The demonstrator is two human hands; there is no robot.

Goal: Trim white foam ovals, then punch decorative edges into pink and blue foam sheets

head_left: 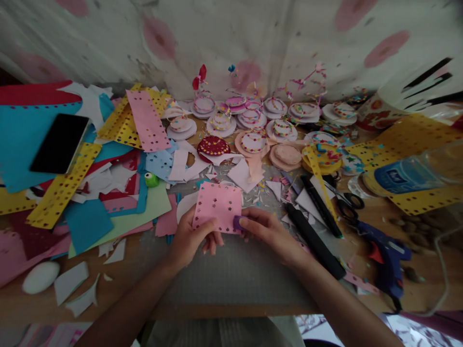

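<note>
Work apparently well along overall, yet early on the piece at hand. Left hand with its grip clamped on the lower left edge of a pink sheet, just below the middle of the frame, dotted with sequins, seemingly uncut and not yet shaped. Small purple piece pinched in the grip of the right hand, at the sheet's lower right corner; attached or merely touching, hard to say. Above, across upper centre, rows of tiered rounds, mostly trimmed and seemingly finished; farther right, a peach round, apparently plainer.

Wooden table beneath: coloured sheets and phone at left, grey mat with snippets at centre, scissors, glue gun and bottle at right. Along the top, pale pink-spotted cloth; light dim.
</note>
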